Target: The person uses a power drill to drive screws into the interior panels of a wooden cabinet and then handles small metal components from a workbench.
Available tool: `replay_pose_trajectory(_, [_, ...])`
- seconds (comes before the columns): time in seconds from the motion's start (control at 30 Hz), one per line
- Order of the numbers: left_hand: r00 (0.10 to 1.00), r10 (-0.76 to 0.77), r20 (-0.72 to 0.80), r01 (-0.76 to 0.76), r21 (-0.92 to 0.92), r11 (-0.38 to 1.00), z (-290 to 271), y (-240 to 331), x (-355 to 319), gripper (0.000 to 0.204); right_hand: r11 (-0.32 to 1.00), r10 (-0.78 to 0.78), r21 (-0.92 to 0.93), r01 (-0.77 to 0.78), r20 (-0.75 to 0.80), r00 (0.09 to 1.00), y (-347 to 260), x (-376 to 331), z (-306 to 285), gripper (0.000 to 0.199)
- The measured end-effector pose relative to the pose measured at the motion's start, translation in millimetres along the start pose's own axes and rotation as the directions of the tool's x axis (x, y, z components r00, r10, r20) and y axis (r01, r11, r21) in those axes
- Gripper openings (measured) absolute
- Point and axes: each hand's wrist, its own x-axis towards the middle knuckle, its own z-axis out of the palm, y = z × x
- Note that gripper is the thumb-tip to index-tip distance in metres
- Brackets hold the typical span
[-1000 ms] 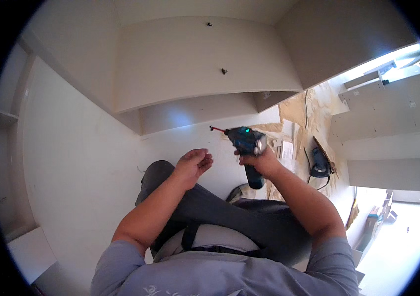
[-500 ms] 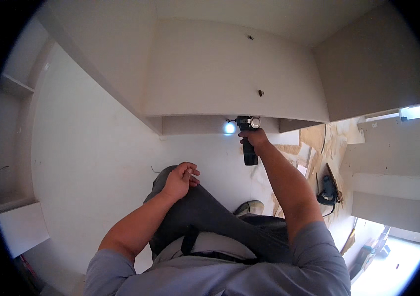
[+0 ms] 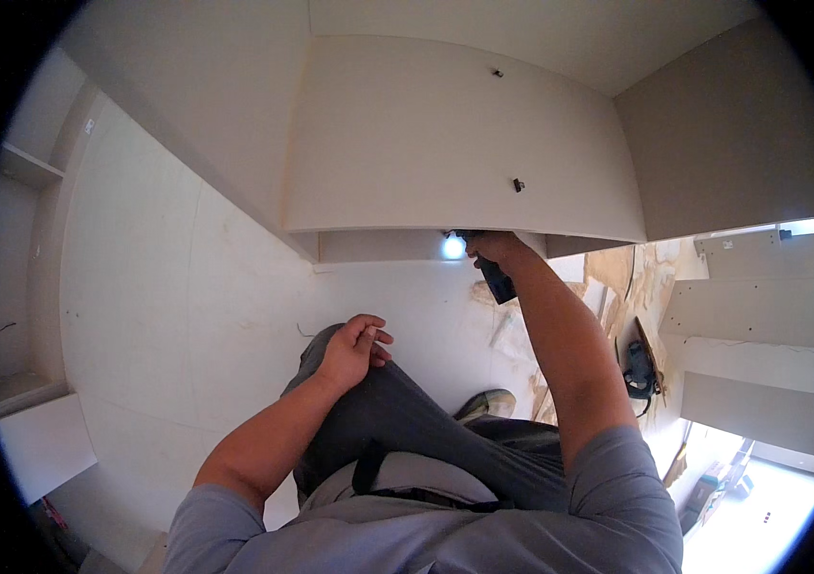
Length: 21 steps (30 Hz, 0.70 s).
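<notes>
My right hand (image 3: 495, 249) is wrapped round the grip of a dark cordless drill (image 3: 498, 283). Its front end reaches in under the lower edge of a pale cabinet panel (image 3: 445, 134), which hides part of the tool. A bright spot of the drill's light (image 3: 453, 248) falls on the strip below that edge. Over my bent knee, my left hand (image 3: 354, 349) rests with its fingers curled in and the thumb against them; whatever lies in them, if anything, is too small to make out. Two small metal fittings, an upper one (image 3: 497, 73) and a lower one (image 3: 519, 185), sit on the panel.
Side panels, left (image 3: 187, 115) and right (image 3: 732, 143), flank the panel. Torn brown covering (image 3: 608, 277) lies on the floor at right, near a dark power tool (image 3: 638, 371). An open shelf unit (image 3: 29, 287) stands at far left.
My right hand has moved up and slightly inward with the drill, which is now tilted and more hidden beneath the panel edge. My left hand has stayed nearly still on the knee.
</notes>
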Motion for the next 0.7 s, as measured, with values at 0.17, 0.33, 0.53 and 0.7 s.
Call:
replay_pose_trajectory(0.17, [0.999,0.042,-0.012,-0.041,0.102,0.994,-1.3,7.2,-1.3,0.023,0.984,0.029,-0.177,-0.021,0.041,0.999,-19.0,-0.1,0.1,0.022])
replay_pose_trajectory(0.33, [0.992,0.125,-0.022,-0.119,0.173,0.978,-0.2,4.8,0.9,0.022,0.964,-0.025,-0.266,0.029,0.022,0.999,-10.3,8.1,7.3,0.022])
replay_pose_trajectory(0.53, [0.994,0.102,-0.033,-0.096,0.154,0.983,1.0,7.7,0.1,0.023,0.939,0.064,-0.341,-0.051,0.026,0.998,-9.1,14.1,6.3,0.024])
replay_pose_trajectory(0.7, [0.994,0.107,-0.022,-0.102,0.18,0.978,1.6,4.8,3.0,0.024,0.966,0.006,-0.26,-0.008,-0.008,1.0,5.8,12.2,2.6,0.031])
